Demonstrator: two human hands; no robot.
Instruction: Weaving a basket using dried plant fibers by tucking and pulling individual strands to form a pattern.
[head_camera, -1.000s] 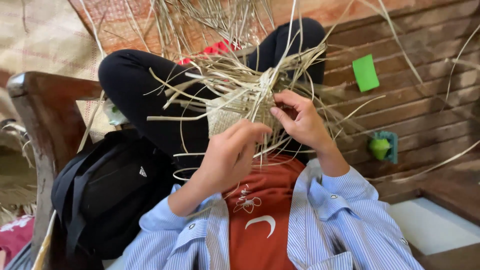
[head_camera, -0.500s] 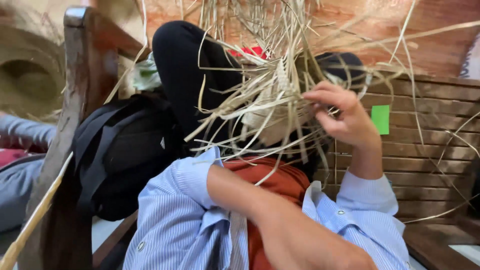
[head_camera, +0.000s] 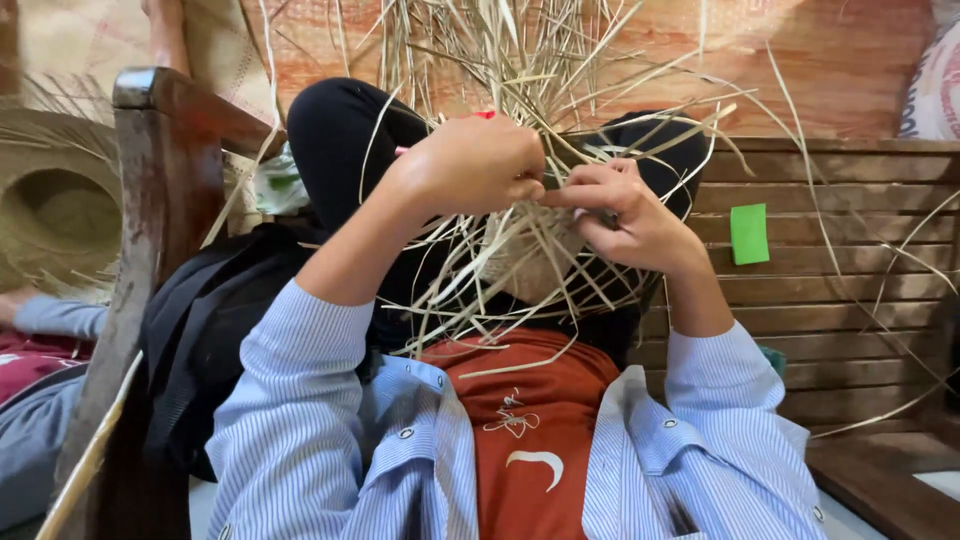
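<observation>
A half-woven straw piece (head_camera: 530, 262) rests on my raised knees in black trousers, with many loose pale strands (head_camera: 500, 70) fanning up and outward. My left hand (head_camera: 470, 165) is closed over strands at the top of the weave. Beside it, almost touching, my right hand (head_camera: 625, 215) pinches a strand against the weave. Both forearms in blue striped sleeves reach up from my lap.
A dark wooden bench arm (head_camera: 160, 180) stands at left with a black bag (head_camera: 220, 330) next to it. A woven straw hat (head_camera: 55, 200) lies far left, near another person's sleeve (head_camera: 55, 318). A green tag (head_camera: 749, 234) sits on the slatted bench back.
My left hand has risen from low in my lap to the top of the weave, meeting the right hand. The view has shifted slightly.
</observation>
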